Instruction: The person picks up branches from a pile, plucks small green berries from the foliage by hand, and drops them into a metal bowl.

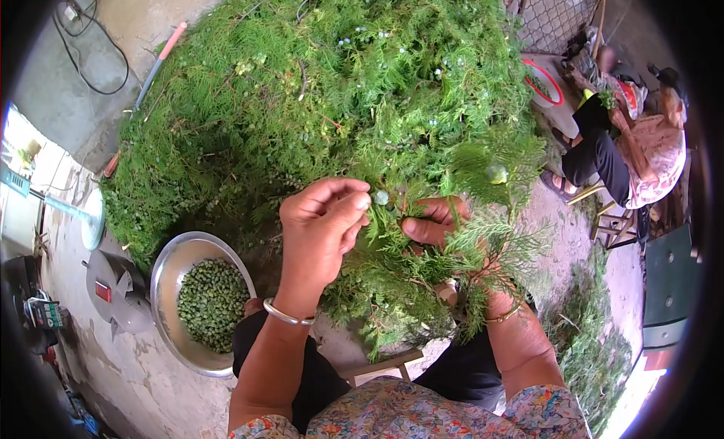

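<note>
My left hand (323, 222) is closed in a pinch, thumb against forefinger, just left of a pale blue-green cone (381, 198) on the greenery. Whatever may be between those fingertips is too small to make out. Wrapped round a leafy conifer branch (490, 247) is my right hand (437, 222), its thumb on the stem and part of it hidden by the sprays. Beyond both hands rises a big heap of cut conifer branches (324, 99) dotted with small bluish cones. A metal basin (164, 277) holding many picked green cones (215, 307) stands left of my left forearm.
At the right, people (648, 145) sit by a red-rimmed basin (556, 84). More branches (588, 348) lie on the floor at lower right. A fan (92, 219) and a grey object with a red item (113, 292) are at left. A pink-handled tool (173, 41) leans on the heap.
</note>
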Demonstrator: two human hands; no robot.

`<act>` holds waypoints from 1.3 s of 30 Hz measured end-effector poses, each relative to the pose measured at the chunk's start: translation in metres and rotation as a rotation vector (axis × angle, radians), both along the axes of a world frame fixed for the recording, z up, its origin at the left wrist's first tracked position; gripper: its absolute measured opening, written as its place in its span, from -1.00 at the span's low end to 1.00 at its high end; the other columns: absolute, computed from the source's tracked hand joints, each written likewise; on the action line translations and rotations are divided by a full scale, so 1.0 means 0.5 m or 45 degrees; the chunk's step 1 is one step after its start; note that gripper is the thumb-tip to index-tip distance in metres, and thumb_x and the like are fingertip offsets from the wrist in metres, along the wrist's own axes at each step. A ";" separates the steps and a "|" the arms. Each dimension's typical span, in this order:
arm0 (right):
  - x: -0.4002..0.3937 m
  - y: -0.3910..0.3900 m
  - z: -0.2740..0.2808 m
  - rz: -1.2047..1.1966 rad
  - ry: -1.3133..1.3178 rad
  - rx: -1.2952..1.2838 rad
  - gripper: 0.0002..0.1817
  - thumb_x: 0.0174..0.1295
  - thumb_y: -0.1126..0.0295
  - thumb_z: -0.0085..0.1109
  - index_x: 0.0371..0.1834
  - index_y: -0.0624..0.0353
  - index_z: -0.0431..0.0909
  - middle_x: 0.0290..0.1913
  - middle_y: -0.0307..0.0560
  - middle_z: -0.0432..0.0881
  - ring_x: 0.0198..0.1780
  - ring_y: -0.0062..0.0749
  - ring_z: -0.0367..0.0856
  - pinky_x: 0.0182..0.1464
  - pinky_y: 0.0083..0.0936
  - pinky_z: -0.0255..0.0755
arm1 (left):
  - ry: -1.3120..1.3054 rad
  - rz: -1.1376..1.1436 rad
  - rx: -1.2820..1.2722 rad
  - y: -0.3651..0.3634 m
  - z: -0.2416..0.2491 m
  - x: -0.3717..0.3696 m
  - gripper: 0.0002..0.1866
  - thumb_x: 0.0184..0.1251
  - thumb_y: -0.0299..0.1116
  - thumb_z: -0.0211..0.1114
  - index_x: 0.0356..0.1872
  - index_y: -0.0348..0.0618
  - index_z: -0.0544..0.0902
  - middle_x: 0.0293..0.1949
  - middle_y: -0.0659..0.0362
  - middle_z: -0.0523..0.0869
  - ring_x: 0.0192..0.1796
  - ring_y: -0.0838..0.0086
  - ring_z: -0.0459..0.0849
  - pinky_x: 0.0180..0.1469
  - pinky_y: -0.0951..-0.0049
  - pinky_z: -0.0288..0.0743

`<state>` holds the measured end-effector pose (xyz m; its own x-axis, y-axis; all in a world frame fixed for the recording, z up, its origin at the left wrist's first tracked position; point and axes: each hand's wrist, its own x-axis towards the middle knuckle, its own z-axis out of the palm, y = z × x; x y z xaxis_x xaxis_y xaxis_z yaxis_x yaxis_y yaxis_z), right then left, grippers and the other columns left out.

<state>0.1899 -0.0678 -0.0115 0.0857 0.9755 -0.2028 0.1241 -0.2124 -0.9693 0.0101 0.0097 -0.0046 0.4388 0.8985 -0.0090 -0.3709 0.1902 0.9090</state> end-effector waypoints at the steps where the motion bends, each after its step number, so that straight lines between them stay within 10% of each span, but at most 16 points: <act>1: -0.001 0.004 -0.001 -0.012 -0.228 0.007 -0.68 0.14 0.15 0.34 -0.34 0.23 0.62 -0.56 -0.22 0.59 -0.48 -0.58 0.54 -0.38 -0.59 0.40 | 0.179 0.048 0.148 -0.004 -0.001 0.004 -0.85 0.21 -0.48 0.32 -0.22 -0.32 0.66 -0.54 0.29 0.58 -0.61 0.75 0.41 -0.68 0.74 0.16; 7: -0.045 -0.018 0.010 -0.261 0.424 -0.090 -0.79 0.17 0.36 0.32 -0.17 0.18 0.64 -0.49 -0.31 0.57 -0.52 -0.67 0.45 -0.49 -0.64 0.31 | 0.698 -0.079 0.741 0.008 -0.019 -0.001 -0.81 0.12 -0.49 0.38 -0.29 -0.40 0.64 -0.49 0.23 0.65 -0.45 0.68 0.54 -0.39 0.61 0.44; 14: -0.007 -0.001 -0.101 -0.397 0.251 -0.056 -0.63 0.14 0.17 0.35 -0.06 0.12 0.61 -0.23 -0.24 0.65 -0.18 -0.55 0.57 -0.12 -0.60 0.47 | 0.594 -0.022 0.692 -0.008 -0.021 0.005 -0.87 0.20 -0.49 0.29 -0.32 -0.39 0.60 -0.55 0.24 0.59 -0.52 0.70 0.50 -0.52 0.63 0.35; 15: 0.008 -0.006 -0.110 -0.399 0.251 -0.056 -0.63 0.14 0.17 0.35 -0.06 0.12 0.61 -0.23 -0.24 0.65 -0.18 -0.55 0.57 -0.12 -0.60 0.47 | 0.353 -0.019 0.241 -0.010 -0.005 0.002 -0.88 0.22 -0.49 0.27 -0.33 -0.36 0.60 -0.57 0.24 0.56 -0.54 0.68 0.49 -0.58 0.65 0.32; 17: 0.023 -0.013 -0.121 -0.255 1.443 0.149 -0.64 0.19 0.11 0.28 -0.08 0.10 0.61 -0.19 -0.23 0.66 -0.13 -0.54 0.59 -0.01 -0.55 0.48 | 0.005 0.052 -0.214 0.006 -0.004 -0.006 -0.91 0.25 -0.47 0.22 -0.32 -0.29 0.59 -0.60 0.21 0.52 -0.58 0.65 0.47 -0.72 0.70 0.20; 18: -0.008 -0.002 -0.094 -0.376 0.766 0.243 -0.71 0.28 0.12 0.16 -0.18 0.11 0.64 -0.27 -0.21 0.66 -0.19 -0.56 0.58 -0.12 -0.55 0.48 | -0.088 0.048 -0.222 0.019 -0.005 -0.018 -0.91 0.24 -0.47 0.23 -0.31 -0.28 0.58 -0.58 0.18 0.54 -0.58 0.64 0.47 -0.71 0.69 0.23; 19: 0.014 0.004 -0.095 -0.375 0.765 0.244 -0.71 0.28 0.12 0.16 -0.18 0.11 0.64 -0.27 -0.21 0.66 -0.19 -0.56 0.58 -0.12 -0.55 0.48 | -0.183 0.045 -0.230 0.028 -0.001 -0.026 -0.91 0.24 -0.47 0.23 -0.29 -0.27 0.58 -0.56 0.15 0.57 -0.58 0.64 0.47 -0.70 0.69 0.25; 21: 0.061 0.022 -0.095 0.142 -0.647 0.028 -0.62 0.36 0.22 0.01 0.20 0.06 0.36 -0.01 -0.04 0.58 -0.12 -0.47 0.60 -0.30 -0.54 0.55 | -0.207 0.051 -0.245 0.022 0.017 -0.025 -0.89 0.22 -0.49 0.22 -0.26 -0.28 0.57 -0.47 0.05 0.61 -0.59 0.63 0.47 -0.68 0.70 0.28; 22: 0.051 0.026 -0.095 -0.317 0.165 -0.255 -0.76 0.35 0.31 0.06 0.03 0.06 0.53 -0.25 -0.21 0.59 -0.38 -0.67 0.49 -0.51 -0.70 0.31 | -0.229 0.013 -0.199 0.012 0.026 -0.018 -0.89 0.21 -0.50 0.22 -0.26 -0.29 0.57 -0.42 0.02 0.62 -0.58 0.63 0.47 -0.67 0.71 0.29; 29: -0.030 0.002 0.000 -0.168 0.212 0.054 -0.75 0.33 0.23 0.11 -0.36 0.18 0.60 -0.60 -0.35 0.38 -0.58 -0.68 0.32 -0.54 -0.63 0.14 | 0.417 -0.032 0.951 -0.021 0.018 0.012 -0.91 0.13 -0.58 0.31 -0.33 -0.36 0.66 -0.47 0.13 0.71 -0.47 0.66 0.59 -0.41 0.65 0.44; 35: -0.038 0.004 -0.010 -0.238 0.251 0.000 -0.75 0.32 0.25 0.12 -0.41 0.20 0.58 -0.43 -0.24 0.58 -0.44 -0.63 0.43 -0.51 -0.66 0.27 | 0.587 -0.075 0.766 -0.001 -0.019 0.010 -0.90 0.17 -0.52 0.31 -0.35 -0.37 0.64 -0.52 0.15 0.66 -0.50 0.63 0.56 -0.47 0.63 0.40; 37: -0.047 0.000 -0.008 -0.249 0.870 0.121 -0.72 0.30 0.20 0.13 -0.41 0.19 0.58 -0.40 -0.21 0.60 -0.41 -0.59 0.46 -0.51 -0.65 0.29 | 0.317 -0.314 -0.153 0.005 -0.008 0.004 -0.88 0.18 -0.51 0.29 -0.34 -0.40 0.61 -0.52 0.16 0.62 -0.56 0.65 0.48 -0.60 0.64 0.26; 39: -0.036 -0.005 -0.006 -0.194 0.565 0.101 -0.67 0.29 0.13 0.13 -0.43 0.19 0.57 -0.37 -0.20 0.59 -0.34 -0.58 0.48 -0.50 -0.67 0.29 | 0.152 -0.304 -0.265 0.006 -0.011 0.004 -0.89 0.18 -0.53 0.29 -0.33 -0.38 0.59 -0.59 0.25 0.54 -0.63 0.67 0.40 -0.67 0.64 0.11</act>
<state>0.1716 -0.0701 -0.0146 0.1509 0.9725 -0.1775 -0.3321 -0.1193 -0.9357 0.0119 0.0127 -0.0101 0.6215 0.7439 -0.2458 -0.1865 0.4452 0.8758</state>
